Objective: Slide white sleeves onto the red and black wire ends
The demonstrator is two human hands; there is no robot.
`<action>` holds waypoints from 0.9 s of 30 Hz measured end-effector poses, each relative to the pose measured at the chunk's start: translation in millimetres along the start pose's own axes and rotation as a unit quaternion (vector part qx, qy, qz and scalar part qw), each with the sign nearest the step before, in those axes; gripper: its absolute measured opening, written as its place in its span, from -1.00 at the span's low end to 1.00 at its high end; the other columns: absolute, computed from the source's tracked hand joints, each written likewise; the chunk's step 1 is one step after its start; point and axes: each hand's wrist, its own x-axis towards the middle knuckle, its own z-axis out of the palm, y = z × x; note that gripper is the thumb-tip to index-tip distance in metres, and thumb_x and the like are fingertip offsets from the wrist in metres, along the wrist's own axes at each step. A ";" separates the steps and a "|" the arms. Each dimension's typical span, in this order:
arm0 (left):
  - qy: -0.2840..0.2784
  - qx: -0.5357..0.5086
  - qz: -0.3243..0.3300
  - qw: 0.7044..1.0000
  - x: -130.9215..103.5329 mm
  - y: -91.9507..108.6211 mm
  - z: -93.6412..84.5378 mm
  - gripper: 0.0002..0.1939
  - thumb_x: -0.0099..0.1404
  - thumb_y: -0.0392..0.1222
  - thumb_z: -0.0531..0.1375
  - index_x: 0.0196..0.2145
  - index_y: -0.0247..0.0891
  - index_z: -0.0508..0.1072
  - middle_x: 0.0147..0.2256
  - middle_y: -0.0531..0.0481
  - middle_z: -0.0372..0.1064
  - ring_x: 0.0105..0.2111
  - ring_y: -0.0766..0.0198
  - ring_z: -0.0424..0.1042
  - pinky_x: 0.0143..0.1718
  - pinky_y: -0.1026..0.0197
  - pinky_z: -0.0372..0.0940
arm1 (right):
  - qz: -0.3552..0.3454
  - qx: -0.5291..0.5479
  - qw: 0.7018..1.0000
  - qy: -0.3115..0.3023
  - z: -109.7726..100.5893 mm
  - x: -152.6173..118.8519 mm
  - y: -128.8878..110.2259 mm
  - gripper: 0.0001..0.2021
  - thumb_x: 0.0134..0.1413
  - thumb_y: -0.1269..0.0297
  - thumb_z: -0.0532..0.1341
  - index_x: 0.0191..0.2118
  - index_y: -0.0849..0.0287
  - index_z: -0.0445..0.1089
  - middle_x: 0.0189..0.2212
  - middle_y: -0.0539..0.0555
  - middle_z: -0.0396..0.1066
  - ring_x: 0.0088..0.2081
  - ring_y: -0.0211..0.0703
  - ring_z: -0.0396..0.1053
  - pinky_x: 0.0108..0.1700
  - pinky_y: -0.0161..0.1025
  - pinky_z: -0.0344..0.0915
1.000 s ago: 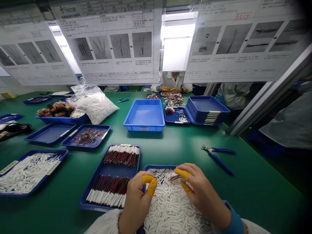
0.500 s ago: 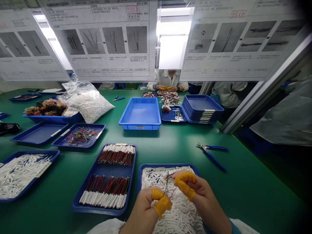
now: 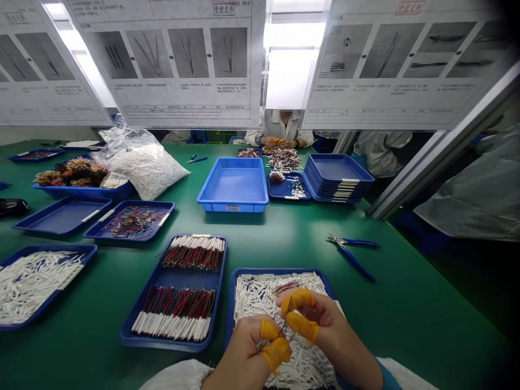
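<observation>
Both hands wear yellow finger cots and hover over a blue tray (image 3: 231,303) full of white tubes (image 3: 255,292). Thin dark wires (image 3: 285,324) run between the fingertips. My left hand (image 3: 255,346) pinches their lower ends between thumb and forefinger. Just up and to the right, my right hand (image 3: 320,325) has its thumb and forefinger closed around the upper part of the wires. A few reddish wires (image 3: 286,287) rest on the tubes behind the right fingers.
Left of the hands is a tray of red and green wire bundles (image 3: 179,300). Blue-handled cutters (image 3: 353,254) lie to the right. Farther back are a blue bin (image 3: 233,208), stacked trays (image 3: 339,179) and a filled plastic bag (image 3: 146,168). A person (image 3: 280,132) sits opposite.
My right hand has moved slightly left and its fingers have come nearer to my left hand, at the wires. The view has shifted slightly.
</observation>
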 end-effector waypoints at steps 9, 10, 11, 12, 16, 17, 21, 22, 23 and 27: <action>-0.005 0.007 -0.012 1.000 0.9 -1.3 0.9 -0.77 0.09 -0.14 0.15 -0.63 -0.31 0.33 -0.58 0.03 0.20 -0.52 0.29 0.20 -0.45 0.25 0.12 | 0.005 -0.037 0.997 0.064 -2.2 -1.1 -9.2 -0.88 -0.09 0.21 0.28 -0.48 0.14 0.46 -0.43 0.10 0.47 -0.30 -0.03 0.40 -0.21 -0.12 0.34; -0.013 0.003 -0.009 1.000 0.8 -0.7 0.8 -0.76 0.09 -0.14 0.15 -0.63 -0.31 0.32 -0.59 0.03 0.19 -0.52 0.29 0.20 -0.45 0.25 0.12 | -0.009 -0.052 0.996 0.076 -2.4 -1.5 -9.5 -0.88 -0.08 0.21 0.27 -0.47 0.14 0.45 -0.43 0.09 0.47 -0.31 -0.03 0.40 -0.21 -0.12 0.34; -0.019 0.001 -0.004 1.000 0.5 0.0 0.8 -0.76 0.09 -0.14 0.16 -0.64 -0.31 0.32 -0.59 0.03 0.19 -0.53 0.29 0.20 -0.45 0.26 0.13 | -0.025 -0.066 0.994 0.086 -2.4 -2.0 -9.5 -0.88 -0.06 0.21 0.26 -0.47 0.13 0.44 -0.45 0.09 0.47 -0.31 -0.03 0.40 -0.22 -0.12 0.35; -0.023 0.001 0.001 1.000 0.3 0.5 0.8 -0.76 0.09 -0.14 0.16 -0.64 -0.31 0.32 -0.59 0.04 0.20 -0.52 0.29 0.20 -0.45 0.26 0.13 | -0.039 -0.078 0.992 0.094 -2.4 -2.4 -9.4 -0.88 -0.05 0.20 0.25 -0.48 0.12 0.43 -0.46 0.08 0.46 -0.32 -0.03 0.40 -0.23 -0.12 0.35; -0.019 0.002 0.005 1.000 -1.1 -0.2 0.8 -0.77 0.11 -0.17 0.15 -0.63 -0.30 0.35 -0.58 0.04 0.22 -0.52 0.30 0.21 -0.44 0.26 0.14 | -0.038 -0.093 0.991 0.088 -3.5 -2.6 -9.4 -0.83 -0.04 0.15 0.23 -0.50 0.12 0.42 -0.44 0.10 0.46 -0.31 0.01 0.40 -0.24 -0.09 0.36; -0.018 0.001 0.000 1.000 -1.4 -1.0 0.8 -0.78 0.12 -0.18 0.15 -0.63 -0.30 0.35 -0.58 0.04 0.22 -0.52 0.30 0.21 -0.44 0.27 0.15 | -0.028 -0.087 0.993 0.078 -4.4 -2.4 -9.6 -0.83 -0.04 0.14 0.23 -0.48 0.12 0.42 -0.41 0.12 0.47 -0.27 0.02 0.40 -0.21 -0.08 0.35; -0.013 0.005 -0.014 1.000 -2.7 -4.6 0.7 -0.81 0.11 -0.21 0.15 -0.60 -0.30 0.34 -0.56 0.03 0.24 -0.50 0.29 0.24 -0.43 0.27 0.17 | -0.008 -0.048 0.999 0.021 -8.3 -1.6 -9.0 -0.82 -0.05 0.13 0.25 -0.38 0.13 0.42 -0.32 0.14 0.45 -0.19 0.01 0.38 -0.10 -0.05 0.31; -0.011 0.015 -0.007 1.000 -3.0 -5.2 0.7 -0.82 0.12 -0.22 0.15 -0.60 -0.29 0.33 -0.56 0.03 0.24 -0.51 0.29 0.24 -0.44 0.27 0.17 | -0.014 -0.044 0.999 0.009 -8.8 -1.8 -8.4 -0.83 -0.05 0.15 0.25 -0.37 0.13 0.42 -0.31 0.13 0.45 -0.19 0.00 0.38 -0.08 -0.05 0.29; -0.009 0.031 0.008 0.999 -3.2 -5.6 0.6 -0.82 0.12 -0.23 0.14 -0.61 -0.29 0.32 -0.57 0.03 0.24 -0.51 0.29 0.24 -0.44 0.27 0.17 | -0.024 -0.045 0.999 0.000 -8.9 -2.1 -7.7 -0.85 -0.05 0.16 0.25 -0.38 0.12 0.41 -0.32 0.12 0.44 -0.19 -0.01 0.37 -0.07 -0.05 0.28; 0.000 0.135 0.125 0.983 -4.1 -6.7 0.6 -0.80 0.13 -0.32 0.10 -0.63 -0.28 0.30 -0.55 -0.02 0.28 -0.51 0.28 0.28 -0.43 0.26 0.18 | -0.077 -0.084 0.993 0.011 -6.7 -3.2 -6.7 -0.95 -0.03 0.28 0.24 -0.44 0.11 0.40 -0.37 0.07 0.41 -0.21 -0.04 0.36 -0.14 -0.11 0.31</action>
